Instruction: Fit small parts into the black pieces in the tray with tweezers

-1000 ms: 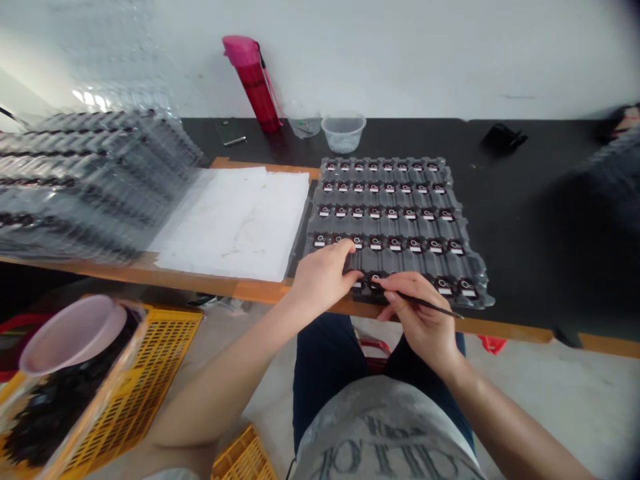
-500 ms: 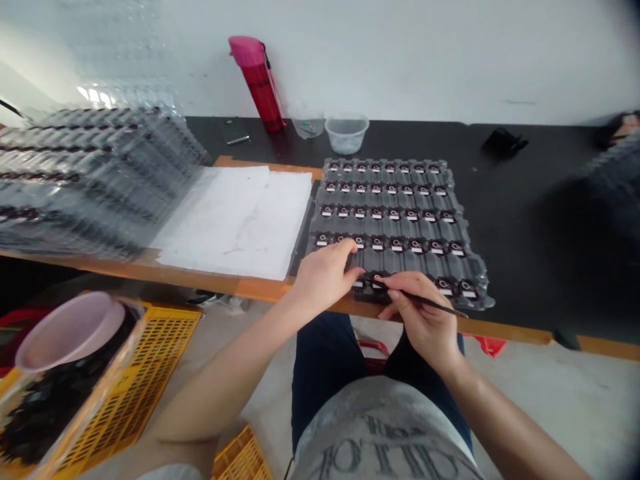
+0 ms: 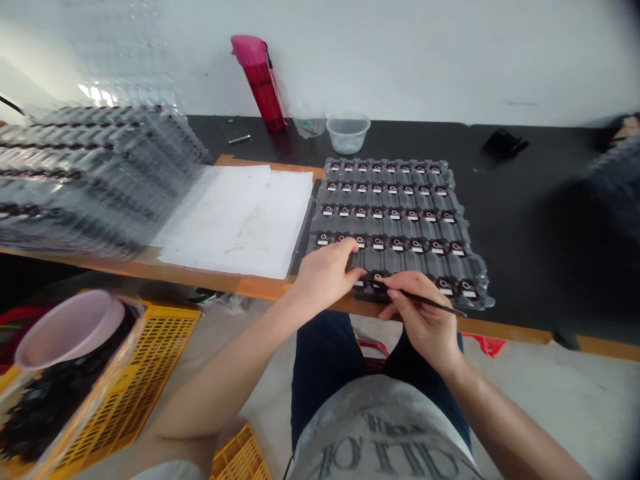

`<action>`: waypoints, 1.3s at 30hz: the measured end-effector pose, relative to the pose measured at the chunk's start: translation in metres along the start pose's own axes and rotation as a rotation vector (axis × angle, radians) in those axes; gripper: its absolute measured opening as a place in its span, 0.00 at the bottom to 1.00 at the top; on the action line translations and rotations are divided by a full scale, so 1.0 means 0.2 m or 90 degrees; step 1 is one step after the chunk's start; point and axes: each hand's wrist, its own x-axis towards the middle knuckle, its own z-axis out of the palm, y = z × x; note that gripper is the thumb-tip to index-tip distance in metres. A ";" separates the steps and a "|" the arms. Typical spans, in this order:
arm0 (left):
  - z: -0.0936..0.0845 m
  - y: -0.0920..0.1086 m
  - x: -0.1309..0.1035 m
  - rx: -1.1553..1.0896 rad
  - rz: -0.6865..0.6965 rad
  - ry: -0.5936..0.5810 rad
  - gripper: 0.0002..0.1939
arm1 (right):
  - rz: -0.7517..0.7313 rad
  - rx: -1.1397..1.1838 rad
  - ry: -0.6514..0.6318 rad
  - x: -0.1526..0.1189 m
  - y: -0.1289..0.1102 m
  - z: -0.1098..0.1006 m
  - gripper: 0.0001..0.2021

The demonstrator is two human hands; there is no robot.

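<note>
A clear plastic tray (image 3: 370,259) lies at the table's front edge, with rows of small dark parts bearing white rings and labels. My left hand (image 3: 325,270) rests over its front left portion, thumb and forefinger spread apart; the other fingers are hidden underneath. In my right hand (image 3: 425,320) is a slim black tool that looks like tweezers (image 3: 435,303), pinched like a pen. Its tip points left at a dark part (image 3: 379,277) in the front row, close to my left thumb. Whether the tip touches that part is too small to tell.
White paper sheets (image 3: 240,220) lie left of the tray, beside tall stacked trays (image 3: 95,173). Behind stand a clear tub (image 3: 348,133) and a pink bottle (image 3: 260,83). A black object (image 3: 504,143) sits back right. Below left, a yellow crate (image 3: 165,340) holds black pieces and a pink bowl (image 3: 70,330).
The hands and the tweezers-like tool keep nearly the same place over the tray. Only a very slight shift of the whole view shows.
</note>
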 end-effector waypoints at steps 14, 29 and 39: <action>0.01 -0.01 0.00 -0.002 0.000 0.007 0.17 | -0.006 -0.002 0.001 0.00 0.00 0.01 0.09; 0.01 -0.02 0.00 -0.007 0.012 0.007 0.17 | -0.012 -0.004 0.043 -0.02 0.01 0.00 0.09; 0.00 -0.01 0.00 -0.011 -0.005 -0.005 0.19 | 0.000 0.006 0.057 -0.03 0.02 -0.01 0.07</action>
